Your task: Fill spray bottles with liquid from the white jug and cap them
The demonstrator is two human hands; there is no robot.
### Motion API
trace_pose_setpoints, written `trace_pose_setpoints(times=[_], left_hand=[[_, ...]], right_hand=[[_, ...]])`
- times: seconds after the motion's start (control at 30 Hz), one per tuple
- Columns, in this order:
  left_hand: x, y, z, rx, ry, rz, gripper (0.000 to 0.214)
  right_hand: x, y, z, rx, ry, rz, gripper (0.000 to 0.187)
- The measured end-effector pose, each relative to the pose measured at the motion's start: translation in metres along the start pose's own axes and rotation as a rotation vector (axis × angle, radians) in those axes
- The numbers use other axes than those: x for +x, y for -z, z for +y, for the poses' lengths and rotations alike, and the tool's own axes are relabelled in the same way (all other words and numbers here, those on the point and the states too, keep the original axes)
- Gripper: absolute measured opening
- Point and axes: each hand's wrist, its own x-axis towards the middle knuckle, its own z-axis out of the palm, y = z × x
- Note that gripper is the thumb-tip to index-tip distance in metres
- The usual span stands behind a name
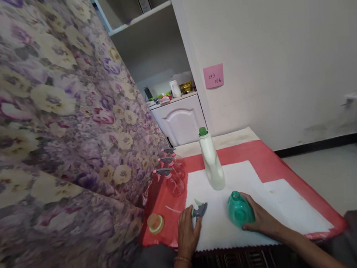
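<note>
My right hand [261,219] is wrapped round a small green translucent bottle [239,209] with no top on it, which stands on a white cloth [247,178]. My left hand [187,231] rests on the cloth with its fingers on a grey and green spray-trigger head [200,209] whose thin tube trails off to the left. A tall white bottle with a green cap [211,161] stands upright just behind the two hands.
The cloth lies on a red mat [271,159] on a low table. Two clear spray bottles with pink and grey triggers [171,174] stand at the left edge, a peach and green lid [155,223] near the front left. A flowered curtain [55,119] hangs at left, a white wall behind.
</note>
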Motion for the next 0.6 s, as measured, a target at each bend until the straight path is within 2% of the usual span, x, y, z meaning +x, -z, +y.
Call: trace_pose_setpoints(times=[0.37,0.47,0.6], left_hand=[[0.0,-0.015,-0.016,0.146,-0.159,0.231,0.038],[0.0,-0.017,-0.017,0.207,-0.168,0.25,0.038],[0.0,-0.023,-0.017,0.252,-0.131,0.269,0.035]], right_hand=[[0.007,-0.008,-0.01,0.004,-0.019,0.066,0.097],[0.011,0.001,-0.016,-0.011,-0.03,0.114,0.096],[0.025,0.028,-0.034,-0.094,-0.028,0.199,0.095]])
